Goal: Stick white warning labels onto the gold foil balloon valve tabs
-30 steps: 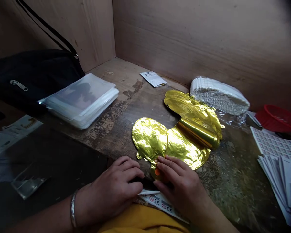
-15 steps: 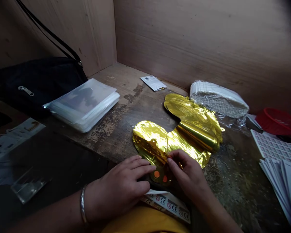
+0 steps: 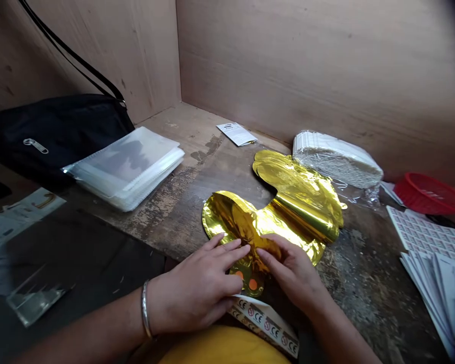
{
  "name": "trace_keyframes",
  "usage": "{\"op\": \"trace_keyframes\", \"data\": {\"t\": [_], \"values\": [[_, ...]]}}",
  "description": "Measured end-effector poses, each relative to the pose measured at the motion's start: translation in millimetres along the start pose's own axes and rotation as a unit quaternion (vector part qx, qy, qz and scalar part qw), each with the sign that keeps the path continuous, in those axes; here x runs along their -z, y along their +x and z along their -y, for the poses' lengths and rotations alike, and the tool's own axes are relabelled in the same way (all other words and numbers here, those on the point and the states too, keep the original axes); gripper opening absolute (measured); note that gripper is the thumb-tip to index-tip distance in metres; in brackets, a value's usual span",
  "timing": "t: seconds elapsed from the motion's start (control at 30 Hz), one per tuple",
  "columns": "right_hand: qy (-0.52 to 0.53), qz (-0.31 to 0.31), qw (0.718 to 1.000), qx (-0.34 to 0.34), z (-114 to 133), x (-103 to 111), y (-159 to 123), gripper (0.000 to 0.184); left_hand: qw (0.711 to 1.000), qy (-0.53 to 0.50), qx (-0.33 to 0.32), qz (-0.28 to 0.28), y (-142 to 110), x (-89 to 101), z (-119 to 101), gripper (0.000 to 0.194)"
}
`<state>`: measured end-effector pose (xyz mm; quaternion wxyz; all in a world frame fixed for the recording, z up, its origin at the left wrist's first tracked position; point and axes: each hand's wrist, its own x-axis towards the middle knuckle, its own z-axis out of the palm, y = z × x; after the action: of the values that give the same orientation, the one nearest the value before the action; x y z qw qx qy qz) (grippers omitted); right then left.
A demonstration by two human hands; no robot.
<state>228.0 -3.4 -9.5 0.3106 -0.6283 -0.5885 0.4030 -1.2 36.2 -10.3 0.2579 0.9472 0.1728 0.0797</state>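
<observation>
Left hand (image 3: 197,288) open, fingers spread on the creased gold foil balloon (image 3: 265,222); right hand (image 3: 291,270) pinching its fold, above a printed white strip (image 3: 265,323).

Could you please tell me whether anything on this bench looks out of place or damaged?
The gold foil balloon looks oddest: its near end is folded back and crumpled between the left hand and right hand, while the far part lies much smoother. Whether the foil is torn cannot be told from here.
</observation>
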Motion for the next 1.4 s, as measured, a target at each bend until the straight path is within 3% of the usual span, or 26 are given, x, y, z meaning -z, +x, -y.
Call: {"op": "trace_keyframes", "data": {"t": [0.23,0.37,0.47,0.57,0.67,0.8,0.93,1.0,1.07,1.13,1.17,1.23,1.27,1.3,1.4], "values": [[0.183,-0.044,0.976,-0.107,-5.9,-2.8,9.7,0.031,0.999,-0.018,0.020,0.023,-1.2,1.0,0.6,0.022],[0.165,-0.055,0.978,-0.115,-3.3,-4.8,11.5,0.037,0.999,-0.036,0.028,0.027,-0.4,0.6,3.0,0.019],[0.112,-0.049,0.987,-0.102,3.8,5.6,16.8,0.041,0.997,-0.049,0.035,0.039,0.0,1.5,3.8,0.018],[0.046,-0.051,0.993,-0.093,11.2,37.1,36.6,0.042,0.996,-0.059,0.041,0.048,-0.5,2.2,5.7,0.019],[-0.024,-0.125,0.987,-0.097,9.0,85.6,72.5,0.035,0.996,-0.069,0.041,0.048,-1.3,2.7,8.1,0.018],[-0.150,-0.281,0.941,-0.110,-13.5,144.3,118.6,0.023,0.995,-0.076,0.044,0.040,-1.3,3.2,8.9,0.016],[-0.248,-0.353,0.894,-0.124,-29.7,168.3,126.5,0.018,0.994,-0.092,0.046,0.031,0.8,1.2,9.7,0.015],[-0.280,-0.375,0.877,-0.104,-25.2,160.3,112.8,0.019,0.993,-0.112,0.036,0.004,0.8,-0.2,10.8,0.013],[-0.301,-0.376,0.874,-0.065,-11.5,135.7,87.0,0.022,0.986,-0.157,0.026,-0.040,-1.1,-0.8,11.1,0.013],[-0.312,-0.326,0.893,-0.004,8.8,98.3,49.8,0.025,0.967,-0.233,0.039,-0.090,-4.2,-0.5,9.1,0.012],[-0.314,-0.263,0.911,0.041,19.8,77.7,28.6,0.022,0.953,-0.276,0.061,-0.111,-5.7,-0.1,7.0,0.012],[-0.333,-0.097,0.920,0.184,38.2,40.3,-12.4,0.026,0.911,-0.364,0.137,-0.134,-7.6,0.5,0.9,0.016],[-0.336,-0.067,0.912,0.227,44.1,25.9,-29.3,0.028,0.885,-0.407,0.179,-0.135,-7.7,0.4,-2.6,0.020],[-0.337,-0.059,0.904,0.257,47.2,15.4,-42.4,0.027,0.858,-0.446,0.217,-0.130,-7.3,-0.1,-6.1,0.023],[-0.328,-0.060,0.918,0.213,43.3,7.2,-57.7,0.012,0.776,-0.557,0.271,-0.124,-4.8,-4.4,-13.4,0.027]]}}
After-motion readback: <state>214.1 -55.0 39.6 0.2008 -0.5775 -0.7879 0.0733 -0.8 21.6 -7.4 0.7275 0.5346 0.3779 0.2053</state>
